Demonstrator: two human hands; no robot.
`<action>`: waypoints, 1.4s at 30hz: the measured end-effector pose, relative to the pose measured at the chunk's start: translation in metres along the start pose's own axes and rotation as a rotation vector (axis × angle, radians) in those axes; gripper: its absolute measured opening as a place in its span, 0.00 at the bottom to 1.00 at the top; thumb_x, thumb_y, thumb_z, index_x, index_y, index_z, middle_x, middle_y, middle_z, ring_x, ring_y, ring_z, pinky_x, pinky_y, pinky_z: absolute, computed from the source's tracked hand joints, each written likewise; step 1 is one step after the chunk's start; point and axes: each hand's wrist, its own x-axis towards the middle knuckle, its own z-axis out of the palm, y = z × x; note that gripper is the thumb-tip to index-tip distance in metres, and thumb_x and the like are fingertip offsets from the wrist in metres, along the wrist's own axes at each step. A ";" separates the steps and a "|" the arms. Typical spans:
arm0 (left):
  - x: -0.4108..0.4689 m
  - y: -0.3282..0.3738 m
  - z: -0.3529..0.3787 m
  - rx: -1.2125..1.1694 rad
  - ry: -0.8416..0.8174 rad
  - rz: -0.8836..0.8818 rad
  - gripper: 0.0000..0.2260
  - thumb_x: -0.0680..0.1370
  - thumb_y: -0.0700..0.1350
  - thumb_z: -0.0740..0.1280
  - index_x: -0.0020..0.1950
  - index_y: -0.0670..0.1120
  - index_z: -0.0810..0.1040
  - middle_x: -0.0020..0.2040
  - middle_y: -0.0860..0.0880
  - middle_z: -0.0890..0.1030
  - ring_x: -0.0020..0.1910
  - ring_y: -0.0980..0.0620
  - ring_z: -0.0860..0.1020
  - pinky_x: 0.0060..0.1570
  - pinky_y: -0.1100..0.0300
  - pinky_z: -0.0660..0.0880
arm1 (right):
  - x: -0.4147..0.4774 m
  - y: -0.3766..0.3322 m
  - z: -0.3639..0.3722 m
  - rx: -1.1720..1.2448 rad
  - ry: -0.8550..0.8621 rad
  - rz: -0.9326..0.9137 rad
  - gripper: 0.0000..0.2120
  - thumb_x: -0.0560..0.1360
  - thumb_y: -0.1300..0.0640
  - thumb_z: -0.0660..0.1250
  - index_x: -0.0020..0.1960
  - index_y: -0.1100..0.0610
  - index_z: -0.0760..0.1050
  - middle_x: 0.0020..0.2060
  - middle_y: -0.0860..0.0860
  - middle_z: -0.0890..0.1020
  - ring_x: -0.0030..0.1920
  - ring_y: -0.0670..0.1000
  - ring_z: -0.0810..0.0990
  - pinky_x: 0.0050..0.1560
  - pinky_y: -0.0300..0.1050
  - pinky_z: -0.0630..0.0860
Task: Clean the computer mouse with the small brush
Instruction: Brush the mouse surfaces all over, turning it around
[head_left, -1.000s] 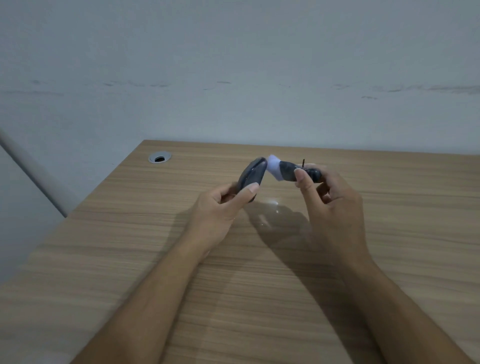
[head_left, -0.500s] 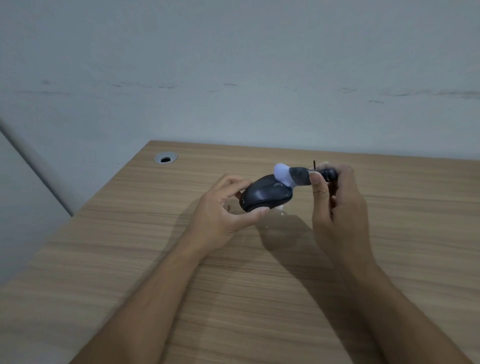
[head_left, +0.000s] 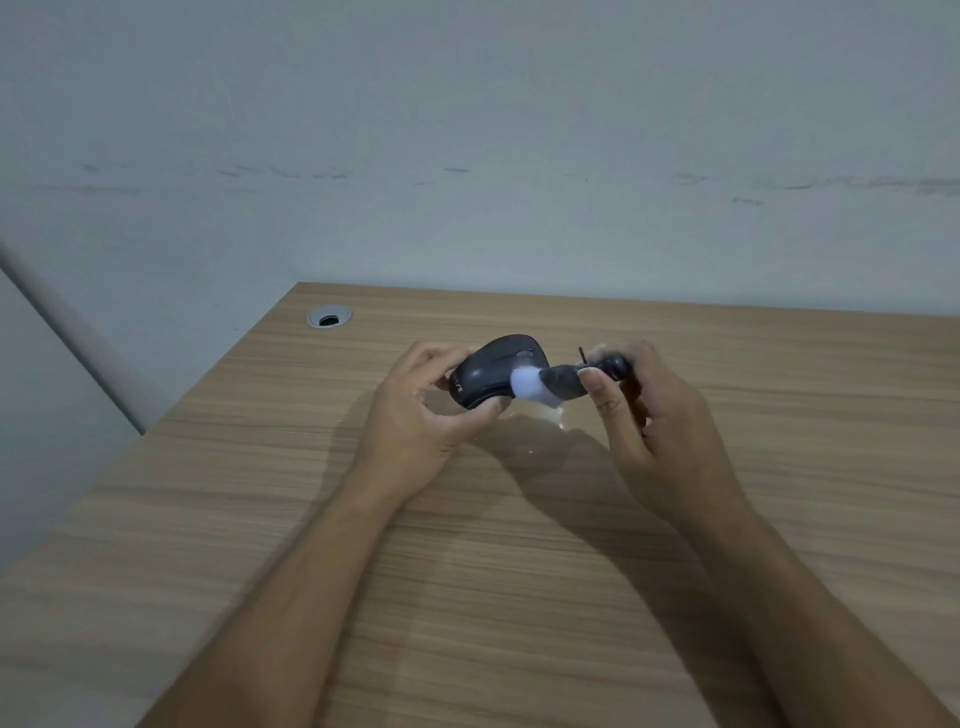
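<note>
Head view: a person's two bare hands work above a wooden table (head_left: 519, 597), seen from above and behind.
Mouse: the dark computer mouse (head_left: 493, 374) is lifted clear of the table and tilted, its top shell and scroll wheel facing the camera.
Left hand: the left hand (head_left: 415, 421) cradles the mouse, thumb along the near lower edge and fingers curled behind the far side; grip closed on the mouse.
Right hand: the right hand (head_left: 654, 415) pinches the dark handle of the small brush (head_left: 550, 385); grip closed on the brush.
Brush tip: pale bristles touch the right flank of the mouse.
Step in hand: judged as brushing the side seam and upper shell.
Next move: probably short strokes along the flank or toward the wheel, with the left hand turning the mouse to present a fresh face; light pressure suits the soft bristles.
Edges: the table's far edge meets the wall just beyond the hands; its left edge runs diagonally, well apart from them.
Open room: bare table lies below and to both sides; a cable grommet (head_left: 329, 317) sits near the far left corner.
</note>
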 end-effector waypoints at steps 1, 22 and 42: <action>0.001 -0.001 0.000 0.024 0.008 0.016 0.21 0.73 0.46 0.85 0.61 0.64 0.85 0.55 0.62 0.81 0.54 0.59 0.80 0.54 0.71 0.71 | 0.000 0.000 0.000 -0.013 -0.003 -0.013 0.08 0.86 0.50 0.66 0.59 0.55 0.79 0.40 0.51 0.81 0.33 0.54 0.76 0.38 0.46 0.74; 0.001 -0.009 0.000 0.197 -0.036 0.128 0.25 0.73 0.48 0.85 0.69 0.59 0.87 0.62 0.61 0.82 0.66 0.51 0.78 0.69 0.63 0.73 | 0.002 0.005 -0.003 -0.131 -0.021 -0.036 0.06 0.85 0.53 0.70 0.55 0.55 0.81 0.42 0.41 0.78 0.36 0.46 0.75 0.40 0.31 0.67; 0.000 -0.008 0.004 0.242 -0.052 0.178 0.26 0.72 0.49 0.84 0.70 0.58 0.86 0.63 0.63 0.83 0.64 0.55 0.75 0.67 0.71 0.68 | 0.004 0.024 -0.004 -0.157 0.096 0.124 0.06 0.84 0.50 0.71 0.57 0.51 0.83 0.45 0.43 0.81 0.35 0.42 0.74 0.40 0.34 0.67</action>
